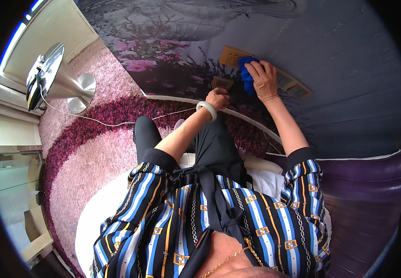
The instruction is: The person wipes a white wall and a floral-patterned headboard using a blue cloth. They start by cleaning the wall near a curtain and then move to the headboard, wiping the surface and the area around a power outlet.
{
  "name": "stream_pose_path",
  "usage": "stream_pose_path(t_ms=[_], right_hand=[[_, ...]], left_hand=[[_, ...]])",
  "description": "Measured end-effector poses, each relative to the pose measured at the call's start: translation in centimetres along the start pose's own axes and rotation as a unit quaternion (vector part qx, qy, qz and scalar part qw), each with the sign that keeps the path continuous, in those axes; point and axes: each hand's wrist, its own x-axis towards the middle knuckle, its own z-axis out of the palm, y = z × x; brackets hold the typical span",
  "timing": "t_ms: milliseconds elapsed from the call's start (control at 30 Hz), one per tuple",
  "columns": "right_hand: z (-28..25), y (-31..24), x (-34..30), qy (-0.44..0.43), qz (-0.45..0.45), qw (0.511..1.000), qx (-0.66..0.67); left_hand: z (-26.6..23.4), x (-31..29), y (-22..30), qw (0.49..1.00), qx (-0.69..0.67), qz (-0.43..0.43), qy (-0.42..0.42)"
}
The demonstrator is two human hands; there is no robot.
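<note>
A silver stand (58, 76) is placed on the rug (96, 171). The left grip (218, 98) is half curled beside a small wall plate (221, 82); its contents cannot be told. A blue cloth (246, 76) is held against the gold socket panel (229, 56) by the closed right grip (265, 82).

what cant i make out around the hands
Head view: middle of the gold panel, behind the right hand and blue cloth.
Head view: whether the left hand holds anything; its curled fingers hide it.
Head view: where the white cord leads, hidden behind the left wrist.
</note>
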Motion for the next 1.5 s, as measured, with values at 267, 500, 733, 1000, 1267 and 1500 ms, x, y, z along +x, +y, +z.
stream_pose_path(t_ms=[267, 500, 733, 1000, 1267, 1500], right_hand=[[3.1, -4.7, 4.6, 0.029, -0.028, 0.997, 0.066], [2.4, -4.2, 1.3, -0.003, 0.040, 0.999, 0.019], [4.0, -10.3, -6.0, 0.096, 0.471, 0.853, 0.203], [7.7, -12.5, -5.5, 0.109, 0.673, 0.704, 0.201], [7.6, -15.5, -2.0, -0.031, 0.438, 0.862, 0.253], [8.1, -13.6, -9.4, 0.171, 0.742, 0.560, 0.327]], left_hand=[[-0.9, -2.0, 1.6, 1.000, 0.002, 0.002, -0.003], [-3.6, -0.8, 1.2, 0.998, -0.029, -0.002, 0.061], [-1.3, 2.0, -2.1, 0.982, -0.145, -0.107, 0.055], [0.0, -0.8, -0.3, 0.984, -0.159, -0.069, 0.051], [-2.6, -0.2, -1.5, 0.968, -0.238, -0.075, 0.010], [-0.2, 1.1, -2.4, 0.969, -0.243, -0.038, -0.037]])
